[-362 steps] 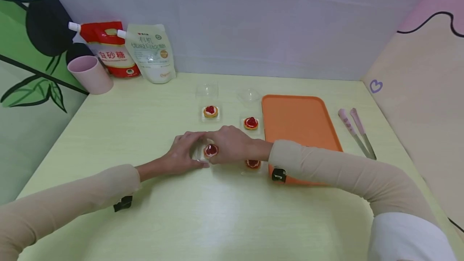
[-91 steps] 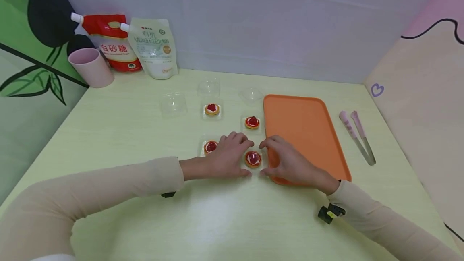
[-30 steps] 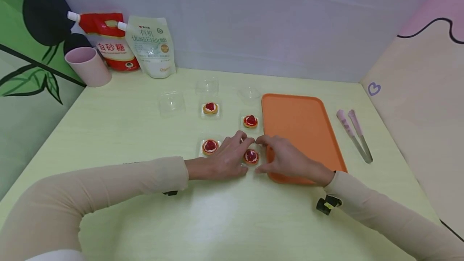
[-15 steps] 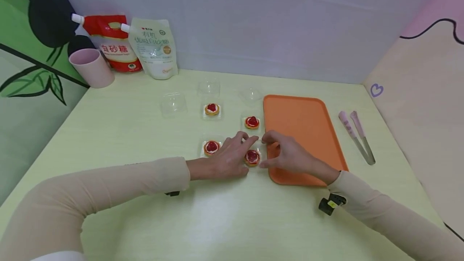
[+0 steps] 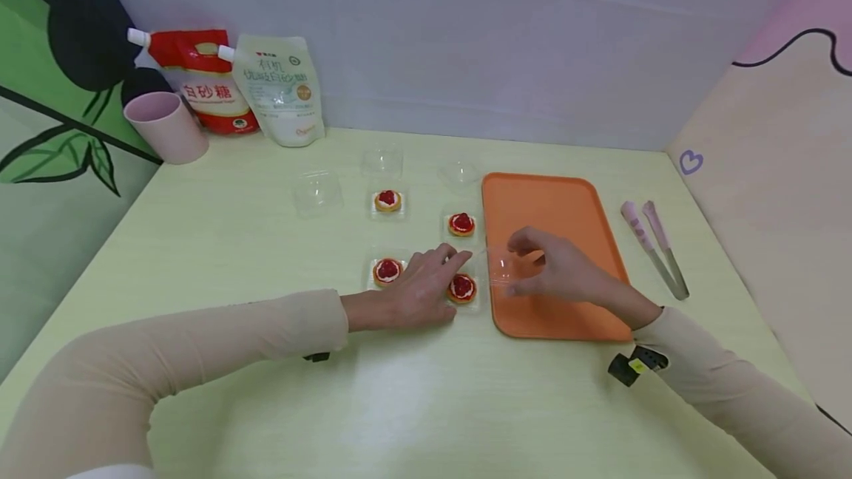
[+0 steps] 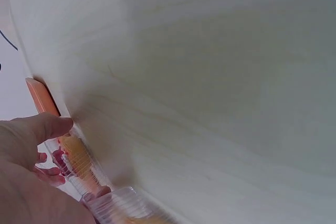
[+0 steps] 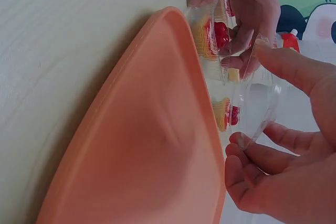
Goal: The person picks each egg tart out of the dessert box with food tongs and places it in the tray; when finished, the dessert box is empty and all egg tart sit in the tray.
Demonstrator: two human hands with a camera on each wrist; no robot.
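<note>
With thumb and fingers, my left hand (image 5: 418, 290) holds the clear plastic base of the front right berry tart (image 5: 462, 288); in the left wrist view that tart (image 6: 76, 156) sits in its ribbed base beyond the thumb. My right hand (image 5: 566, 270) grips a clear domed lid (image 7: 260, 98) by its edges, separate from the base and over the left part of the orange tray (image 5: 552, 228). Another tart (image 5: 387, 271) stands left of the left hand. Two more tarts, one back left (image 5: 387, 200) and one back right (image 5: 461, 224), sit in open clear bases.
Clear lids lie behind the tarts: a left lid (image 5: 318, 191), a middle lid (image 5: 382, 160) and a right lid (image 5: 459, 172). Tongs (image 5: 655, 246) lie right of the tray. A pink cup (image 5: 166, 128), a red sugar pouch (image 5: 211, 87) and a pale green pouch (image 5: 279, 91) stand back left.
The right hand has pulled the lid off the front right tart and moved right over the tray with it. The left hand stays at the base. Earlier, the front left tart's lid was set down behind.
</note>
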